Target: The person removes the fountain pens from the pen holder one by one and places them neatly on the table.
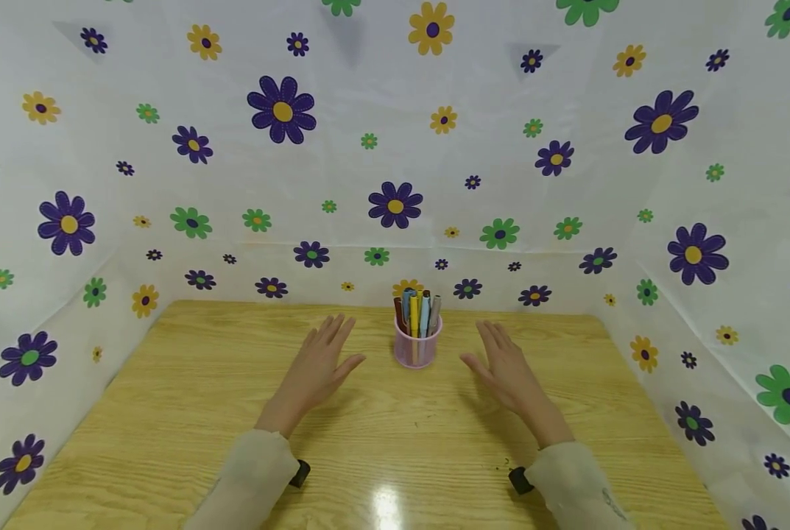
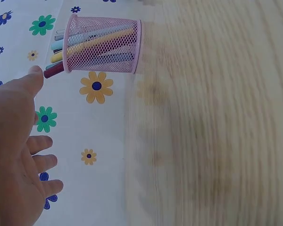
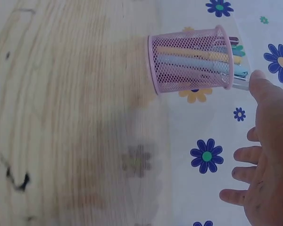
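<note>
Fingers [image 1: 331, 331] of my left hand [image 1: 316, 366]: extending nearly straight, thumb standing apart, pinching nothing; showing left of centre in the head view. Fingers of my right hand [image 1: 509, 372]: likewise extending nearly straight, thumb apart, holding nothing; showing right of centre. Cup [image 1: 405, 353], pink mesh, one: standing upright between the two hands, near the middle of the frame, touching neither, its long axis running vertically and its open rim facing up. From my left fingers it is lying to the right; from my right fingers, to the left, with the right thumb sitting slightly nearer than the left. Pens [image 1: 414, 318], several, brown, blue, yellow and grey among them: standing in the cup, tops showing above the rim. Table [image 1: 381, 419], wood-grained: bearing the cup toward its far edge. Sheet [image 1: 341, 169], white, flowered: rising behind the table and along both sides of the frame. Dark pieces [image 1: 300, 473], two, use unclear: showing beside my pale sleeves [image 1: 252, 464], lower part of the frame.
</note>
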{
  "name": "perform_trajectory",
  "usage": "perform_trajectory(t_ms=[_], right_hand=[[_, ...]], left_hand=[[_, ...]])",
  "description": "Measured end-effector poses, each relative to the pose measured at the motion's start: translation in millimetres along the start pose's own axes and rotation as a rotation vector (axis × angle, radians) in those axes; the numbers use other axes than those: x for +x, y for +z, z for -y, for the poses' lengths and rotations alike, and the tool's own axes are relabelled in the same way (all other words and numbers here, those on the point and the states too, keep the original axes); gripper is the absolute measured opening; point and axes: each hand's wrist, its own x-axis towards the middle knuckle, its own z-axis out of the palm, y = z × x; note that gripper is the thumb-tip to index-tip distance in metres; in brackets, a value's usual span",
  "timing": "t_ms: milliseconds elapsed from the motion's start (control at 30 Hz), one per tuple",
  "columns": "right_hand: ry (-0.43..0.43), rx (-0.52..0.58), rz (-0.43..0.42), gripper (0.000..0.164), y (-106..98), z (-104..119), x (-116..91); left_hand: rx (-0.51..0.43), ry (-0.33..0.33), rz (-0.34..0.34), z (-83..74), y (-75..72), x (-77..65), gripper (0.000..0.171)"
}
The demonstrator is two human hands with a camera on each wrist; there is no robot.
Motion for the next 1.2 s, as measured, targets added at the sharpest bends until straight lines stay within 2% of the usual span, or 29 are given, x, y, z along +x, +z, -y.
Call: perform_trajectory(t_ms=[233, 367, 600, 767, 900, 1200], right_hand=[[0.036, 0.065, 0.023, 0.077, 8.0, 8.7, 12.3], [0.05, 0.099, 0.03, 0.074, 12.2, 12.5, 19.5], [0.069, 0.166, 0.046, 0.071, 21.3, 16.2, 29.9], [0.074, 0.202, 0.051, 0.071, 26.2, 19.8, 36.7], [0.091, 0.247, 0.054, 0.071, 30.8, 21.3, 41.9], [0.119, 0.392, 0.05, 0.072, 42.2, 28.1, 52.3]], left_hand=[[-0.031, -0.022, 0.026, -3.1, 7.0, 11.6, 0.073], [-0.077, -0.035, 0.019, -1.2, 17.3, 18.7, 0.07], [-0.184, -0.133, 0.042, -3.0, 37.6, 29.3, 0.069], [-0.315, -0.201, 0.044, -9.2, 45.1, 38.1, 0.07], [-0.385, -0.205, 0.034, -15.6, 49.5, 44.8, 0.07], [-0.408, -0.18, 0.006, -26.2, 58.6, 58.2, 0.071]])
